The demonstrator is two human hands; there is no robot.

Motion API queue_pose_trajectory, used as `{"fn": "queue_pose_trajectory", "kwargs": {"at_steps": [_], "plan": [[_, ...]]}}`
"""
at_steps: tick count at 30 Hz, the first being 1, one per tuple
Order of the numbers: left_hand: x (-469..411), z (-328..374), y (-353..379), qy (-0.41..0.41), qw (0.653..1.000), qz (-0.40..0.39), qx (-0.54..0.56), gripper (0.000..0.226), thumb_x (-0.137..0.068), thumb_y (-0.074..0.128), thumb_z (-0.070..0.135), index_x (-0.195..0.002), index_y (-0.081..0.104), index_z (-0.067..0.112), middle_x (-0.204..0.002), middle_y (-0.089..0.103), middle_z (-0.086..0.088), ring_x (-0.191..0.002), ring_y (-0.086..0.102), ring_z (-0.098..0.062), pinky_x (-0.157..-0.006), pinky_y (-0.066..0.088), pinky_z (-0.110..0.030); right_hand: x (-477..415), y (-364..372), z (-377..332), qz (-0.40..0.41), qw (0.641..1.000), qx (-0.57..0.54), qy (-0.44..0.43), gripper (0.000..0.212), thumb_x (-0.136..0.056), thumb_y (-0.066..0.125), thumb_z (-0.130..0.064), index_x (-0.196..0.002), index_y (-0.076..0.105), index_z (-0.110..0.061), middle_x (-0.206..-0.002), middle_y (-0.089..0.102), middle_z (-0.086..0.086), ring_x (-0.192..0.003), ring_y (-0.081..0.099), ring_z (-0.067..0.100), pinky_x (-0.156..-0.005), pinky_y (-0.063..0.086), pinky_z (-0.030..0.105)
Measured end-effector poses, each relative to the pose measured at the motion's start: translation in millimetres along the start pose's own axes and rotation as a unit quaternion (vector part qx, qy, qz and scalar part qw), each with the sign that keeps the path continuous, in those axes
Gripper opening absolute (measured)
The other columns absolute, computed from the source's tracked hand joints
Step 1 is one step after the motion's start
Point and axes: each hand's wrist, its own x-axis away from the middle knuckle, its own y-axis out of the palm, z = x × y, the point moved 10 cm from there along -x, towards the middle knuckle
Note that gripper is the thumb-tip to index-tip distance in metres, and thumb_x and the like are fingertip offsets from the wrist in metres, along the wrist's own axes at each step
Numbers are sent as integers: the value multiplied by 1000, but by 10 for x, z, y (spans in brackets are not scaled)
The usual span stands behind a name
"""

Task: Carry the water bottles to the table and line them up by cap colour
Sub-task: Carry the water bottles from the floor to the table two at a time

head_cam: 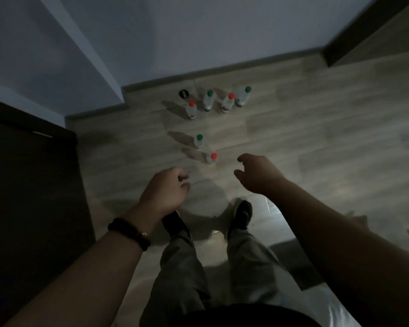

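Both arms reached forward and down over the wooden floor in a dim room. The left hand hung with its knuckles up and its fingers loosely curled inward, holding nothing; a dark beaded bracelet circled that wrist. The right hand was stretched a little farther forward, thumb and fingers parted in an empty, half-spread curve, near the closest bottle but not touching it.

Six water bottles stood upright on the floor, all clear-bodied. Three had red caps: the nearest red-capped bottle, just ahead of the hands, a left red-capped bottle and a right red-capped bottle in the far row. Three had green caps: a lone green-capped bottle just behind the nearest one, a middle green-capped bottle and a far-right green-capped bottle. The far four formed a rough row close to the skirting board of the pale wall.

A small round black object lay beside the row; what it was could not be made out. Labels on the bottles were too blurred to read. A dark piece of furniture filled the left edge, cut off by the frame. Two dark shoes and grey trouser legs showed below the hands, and a pale sheet-like shape at lower right was unclear.
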Motion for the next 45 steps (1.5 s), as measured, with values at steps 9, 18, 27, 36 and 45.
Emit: {"fn": "queue_pose_trajectory", "kwargs": {"at_steps": [9,18,27,36,45], "plan": [[-676,-698,1107,-25,999,16,17,23,-92,69,26,-113,73,17,-113,75,-3,-106,68,-22,-91,51,-28,-935,1478,620,-48,997,-41,36,55,-97,62,-33,-147,50,-14,-140,62,10,-126,58,28,-97,45,30],[-1459,-1568,2520,-41,998,-15,52,22,-96,67,31,-117,71,22,-116,72,3,-104,65,-17,-84,42,-23,-1847,2797,1261,-23,985,-150,85,58,-95,69,-34,-146,51,-13,-118,72,7,-107,65,22,-99,53,37],[-2177,-2237,3128,-38,999,-3,39,18,-97,67,28,-113,70,22,-112,71,4,-96,61,-11,-83,41,-22,-2875,3380,1543,78,932,-319,152,80,-85,80,-43,-150,41,-17,-141,59,9,-118,61,25,-95,51,36],[-2833,-2368,3411,-44,998,0,48,4,-97,65,20,-100,68,22,-104,68,1,-98,62,-16,-78,39,-21,-4035,3182,1146,197,913,-356,12,89,-77,88,-37,-149,36,-26,-136,58,-1,-125,57,20,-97,52,36],[-2824,-2195,3241,-106,987,6,124,10,-93,67,21,-84,65,26,-96,73,-7,-96,71,-32,-85,60,-44,-3754,2843,1316,233,949,-208,-33,30,-96,68,-35,-123,55,-30,-94,57,-8,-85,57,14,-69,42,29]]}}
